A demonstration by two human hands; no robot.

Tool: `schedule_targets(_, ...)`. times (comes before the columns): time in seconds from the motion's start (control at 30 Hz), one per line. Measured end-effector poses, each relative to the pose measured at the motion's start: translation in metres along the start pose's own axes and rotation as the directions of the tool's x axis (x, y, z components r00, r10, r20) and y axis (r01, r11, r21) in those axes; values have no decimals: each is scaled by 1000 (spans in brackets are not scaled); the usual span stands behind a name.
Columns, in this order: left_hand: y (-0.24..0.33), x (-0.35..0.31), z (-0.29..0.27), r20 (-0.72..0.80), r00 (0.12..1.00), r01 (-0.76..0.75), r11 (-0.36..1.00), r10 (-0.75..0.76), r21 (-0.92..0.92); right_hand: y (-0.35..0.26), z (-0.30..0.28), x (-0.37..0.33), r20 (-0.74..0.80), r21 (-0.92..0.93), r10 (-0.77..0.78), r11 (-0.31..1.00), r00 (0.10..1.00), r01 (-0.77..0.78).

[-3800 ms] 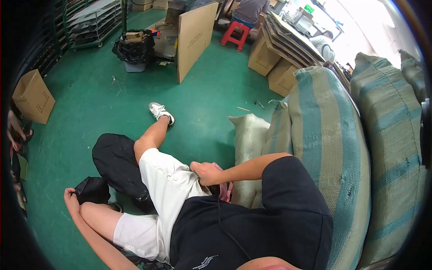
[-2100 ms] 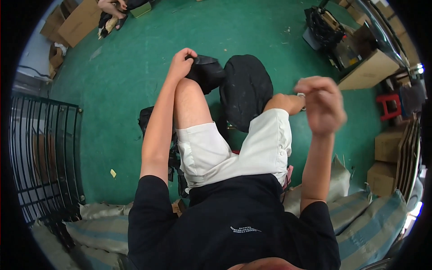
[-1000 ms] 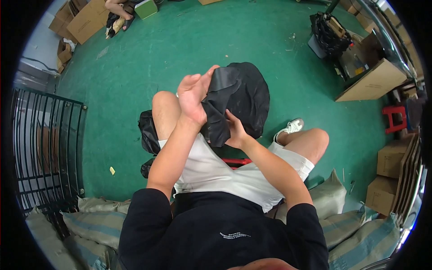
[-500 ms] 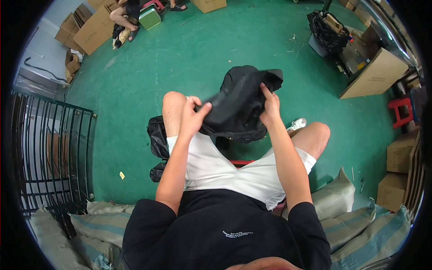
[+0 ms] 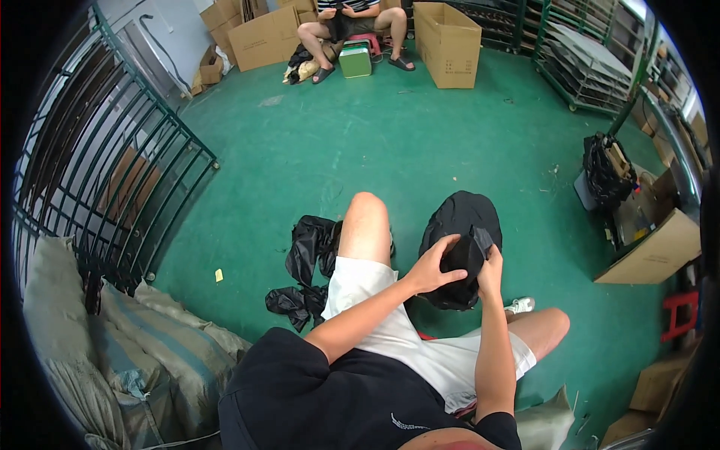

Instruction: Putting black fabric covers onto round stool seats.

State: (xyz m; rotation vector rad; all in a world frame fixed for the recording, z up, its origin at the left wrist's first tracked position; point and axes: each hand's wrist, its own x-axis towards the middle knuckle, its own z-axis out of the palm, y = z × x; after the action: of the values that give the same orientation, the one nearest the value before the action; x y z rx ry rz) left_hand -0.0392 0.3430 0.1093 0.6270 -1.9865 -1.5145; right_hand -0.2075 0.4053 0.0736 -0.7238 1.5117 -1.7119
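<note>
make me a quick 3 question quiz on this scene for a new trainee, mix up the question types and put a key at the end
1. Which thing are the person's bare left hand and bare right hand both on?
a) a red plastic stool
b) a thin black sheet-like piece
c) a brown cardboard box

2. True or false: the small pale yellow scrap on the smooth green floor lies to the right of the person's legs.

3. Fill in the colour: between the dark open sandals of the seated co-worker stands a small ____ box.

Key: 1 b; 2 false, it lies to the left; 3 green.
</note>
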Motion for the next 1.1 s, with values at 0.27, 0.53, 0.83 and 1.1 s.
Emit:
schedule_targets(0.27, 6, 2, 1, 18, 998, 62, 993, -64, 98, 2, 8, -2, -5, -247, -75, 966, 997, 71)
schedule_targets(0.53, 6, 4, -15, -321, 925, -47, 897, 206, 440, -9, 19, -9, 101, -201, -84, 974, 991, 103)
schedule_targets(0.83, 15, 8, -17, -229, 851, -196, 690, 473, 697, -23, 22, -13, 95, -366, -165, 911, 982, 189)
schedule_targets(1.1, 17, 22, -33, -270, 963, 59, 988, -17, 146, -18, 8, -6, -205, -484, -416, 830, 886, 278)
